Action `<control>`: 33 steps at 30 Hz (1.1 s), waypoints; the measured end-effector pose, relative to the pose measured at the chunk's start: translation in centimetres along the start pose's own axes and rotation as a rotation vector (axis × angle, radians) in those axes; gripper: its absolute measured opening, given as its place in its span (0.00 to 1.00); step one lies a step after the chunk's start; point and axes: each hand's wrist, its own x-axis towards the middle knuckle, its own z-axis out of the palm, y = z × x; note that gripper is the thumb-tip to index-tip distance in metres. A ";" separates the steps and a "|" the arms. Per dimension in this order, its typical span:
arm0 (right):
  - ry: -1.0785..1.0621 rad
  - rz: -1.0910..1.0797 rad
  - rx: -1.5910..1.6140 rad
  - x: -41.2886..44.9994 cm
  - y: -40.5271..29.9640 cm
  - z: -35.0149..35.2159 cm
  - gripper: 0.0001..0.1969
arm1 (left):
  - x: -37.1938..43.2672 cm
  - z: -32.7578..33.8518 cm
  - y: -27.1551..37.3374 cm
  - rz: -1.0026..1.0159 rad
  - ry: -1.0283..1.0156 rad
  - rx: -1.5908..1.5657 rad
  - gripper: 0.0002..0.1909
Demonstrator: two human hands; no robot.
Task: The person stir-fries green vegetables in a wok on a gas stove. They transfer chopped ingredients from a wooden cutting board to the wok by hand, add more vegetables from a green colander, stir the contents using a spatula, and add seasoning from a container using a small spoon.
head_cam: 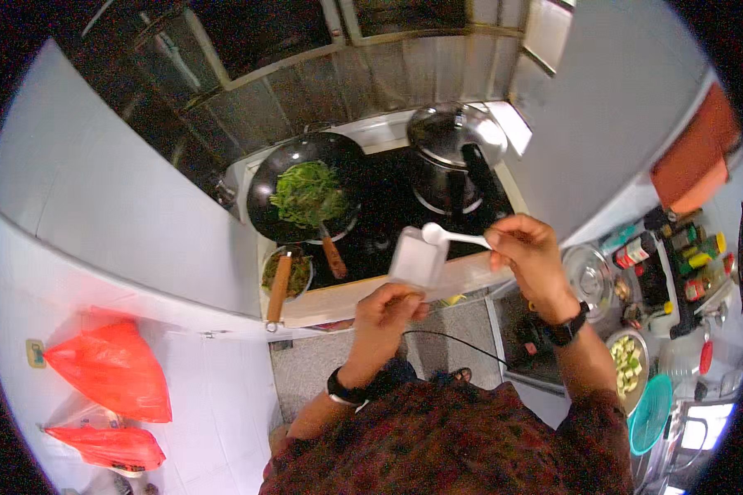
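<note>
My left hand (389, 312) grips the near end of a small translucent plastic container (418, 257) that looks filled with something white, perhaps a seasoning. Between the fingers of my right hand (526, 257) is the handle of a small white spoon (436, 234), its bowl at the container's far rim. Both are held above the front edge of the black cooktop (371, 229). Beyond my left hand, a dark wok (266, 185) holds leafy greens (309, 192). A wooden-handled spatula (333, 252) leans out of the wok toward me. I cannot tell what lies in the spoon's bowl.
A lidded steel pot (452, 179) stands at the cooktop's right. Front left is a bowl of cooked food (297, 275) under a wooden handle (278, 288). On the right are sauce bottles (633, 250), a bowl of cut vegetables (628, 365) and a teal basket (650, 414). Red bags (121, 371) hang left.
</note>
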 end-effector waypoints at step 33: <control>0.771 -0.072 -0.395 -18.1 0.3 -13.8 0.21 | 3.6 20.3 -3.5 -0.262 -0.644 -0.301 0.08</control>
